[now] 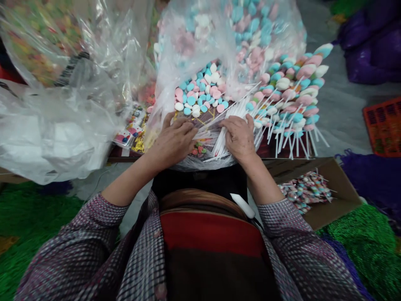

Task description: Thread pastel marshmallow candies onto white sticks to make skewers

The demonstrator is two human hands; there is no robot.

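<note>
My left hand (173,140) lies knuckles up on the near edge of a clear plastic bag (188,46), its fingers curled over the film and some white sticks. My right hand (239,136) rests beside it on a bundle of white sticks (224,140), fingers bent down onto them. Just beyond both hands lies a heap of loose pink, blue and white candies (200,94) inside the bag. To the right, several finished candy skewers (291,96) lie stacked in a fan, sticks pointing toward me.
A large crumpled clear bag (62,117) fills the left. A cardboard box (338,184) with wrapped candy skewers sits at the near right. Purple bags (372,46) and an orange crate (384,125) lie at the far right. Green tinsel-like material (360,242) lies on both near sides.
</note>
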